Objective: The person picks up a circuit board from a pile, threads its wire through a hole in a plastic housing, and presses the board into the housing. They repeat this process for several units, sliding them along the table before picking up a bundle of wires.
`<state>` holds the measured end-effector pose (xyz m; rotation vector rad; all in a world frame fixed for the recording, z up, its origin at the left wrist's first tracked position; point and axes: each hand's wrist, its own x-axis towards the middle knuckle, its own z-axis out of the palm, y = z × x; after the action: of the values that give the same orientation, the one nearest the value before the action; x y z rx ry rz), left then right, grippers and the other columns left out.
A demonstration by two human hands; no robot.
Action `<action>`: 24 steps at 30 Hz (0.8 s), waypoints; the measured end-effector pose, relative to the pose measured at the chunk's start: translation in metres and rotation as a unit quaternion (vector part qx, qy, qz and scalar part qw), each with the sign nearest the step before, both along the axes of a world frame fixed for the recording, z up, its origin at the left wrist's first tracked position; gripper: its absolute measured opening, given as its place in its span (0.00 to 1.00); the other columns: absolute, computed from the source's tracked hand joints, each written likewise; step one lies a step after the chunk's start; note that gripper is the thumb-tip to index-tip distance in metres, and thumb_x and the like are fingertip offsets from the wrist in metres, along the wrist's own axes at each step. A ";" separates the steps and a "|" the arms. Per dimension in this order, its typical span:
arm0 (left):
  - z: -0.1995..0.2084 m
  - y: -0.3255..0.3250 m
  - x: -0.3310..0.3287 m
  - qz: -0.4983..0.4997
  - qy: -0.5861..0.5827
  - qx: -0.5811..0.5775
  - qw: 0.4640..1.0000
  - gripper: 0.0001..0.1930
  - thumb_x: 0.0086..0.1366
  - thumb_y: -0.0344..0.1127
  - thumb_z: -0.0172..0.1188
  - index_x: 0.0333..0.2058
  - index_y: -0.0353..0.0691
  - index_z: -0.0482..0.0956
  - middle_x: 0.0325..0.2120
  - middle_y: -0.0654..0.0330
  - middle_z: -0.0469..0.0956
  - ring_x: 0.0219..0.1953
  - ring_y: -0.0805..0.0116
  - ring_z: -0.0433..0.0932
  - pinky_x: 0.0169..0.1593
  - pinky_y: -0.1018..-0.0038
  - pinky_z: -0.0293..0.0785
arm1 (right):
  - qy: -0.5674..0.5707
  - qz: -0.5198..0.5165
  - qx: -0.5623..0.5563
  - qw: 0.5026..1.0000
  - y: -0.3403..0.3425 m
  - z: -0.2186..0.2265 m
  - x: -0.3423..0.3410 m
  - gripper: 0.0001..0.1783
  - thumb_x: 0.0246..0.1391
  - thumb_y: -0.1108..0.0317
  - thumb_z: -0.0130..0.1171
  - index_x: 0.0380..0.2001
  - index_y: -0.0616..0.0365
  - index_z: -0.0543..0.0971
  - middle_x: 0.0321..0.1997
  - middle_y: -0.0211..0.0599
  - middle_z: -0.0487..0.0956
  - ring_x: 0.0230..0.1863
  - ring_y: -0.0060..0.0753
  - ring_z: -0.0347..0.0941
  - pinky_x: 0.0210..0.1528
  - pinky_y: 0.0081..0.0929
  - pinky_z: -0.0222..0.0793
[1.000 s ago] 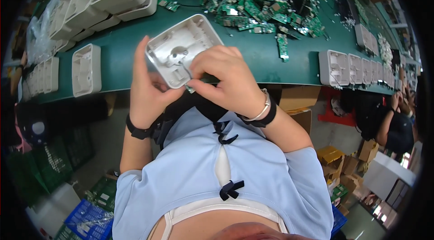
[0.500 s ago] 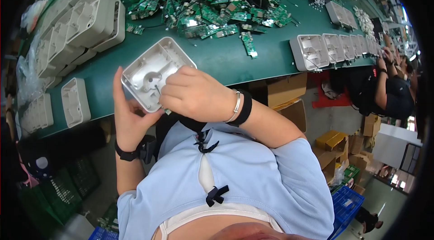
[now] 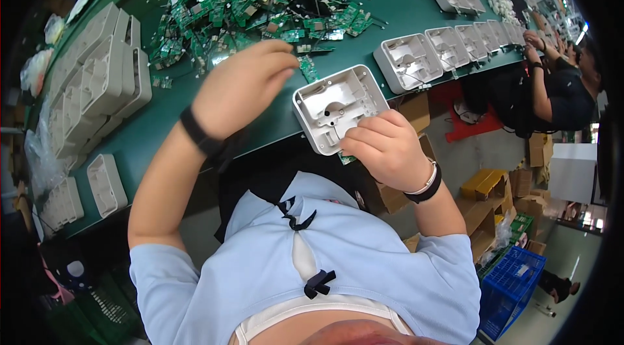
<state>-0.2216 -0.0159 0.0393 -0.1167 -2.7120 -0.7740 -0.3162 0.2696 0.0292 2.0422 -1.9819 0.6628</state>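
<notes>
My right hand (image 3: 385, 150) grips the lower right edge of a light grey plastic housing (image 3: 312, 114), its open, compartmented inside facing up. A bit of green circuit board (image 3: 347, 158) sticks out below the housing's near edge, beside my fingers. My left hand (image 3: 250, 85), a little blurred, is off the housing and reaches over the bench, empty as far as I can see, with a gap between thumb and fingers. Just past its fingertips lies a single circuit board (image 3: 308, 68), at the near edge of a large pile of green boards (image 3: 260, 7) with black leads.
Stacked grey housings (image 3: 104, 72) stand at the left of the green bench (image 3: 260, 134), with a lone housing (image 3: 107, 186) near its edge. A row of housings (image 3: 408, 62) runs off to the right, toward a co-worker (image 3: 552, 91). Cartons (image 3: 487, 189) and a blue crate (image 3: 513, 290) are at the lower right.
The housing has moved right with my right hand, which now grips its edge. My left hand has let go of it and moved up toward the boards. The view has shifted slightly.
</notes>
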 end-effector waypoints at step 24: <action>-0.002 -0.023 0.107 0.149 0.145 0.244 0.947 0.09 0.66 0.18 0.60 0.42 0.33 0.85 0.45 0.53 0.83 0.51 0.59 0.82 0.57 0.68 0.76 | 0.030 -0.021 0.016 0.999 -0.018 -0.010 -0.054 0.09 0.50 0.74 0.65 0.37 0.55 0.83 0.39 0.31 0.84 0.44 0.38 0.81 0.45 0.37 0.71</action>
<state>-0.1146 -0.0386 0.0375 0.2664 -2.1245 -1.1938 -0.3702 0.2518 0.0196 2.0087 -2.0087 0.5581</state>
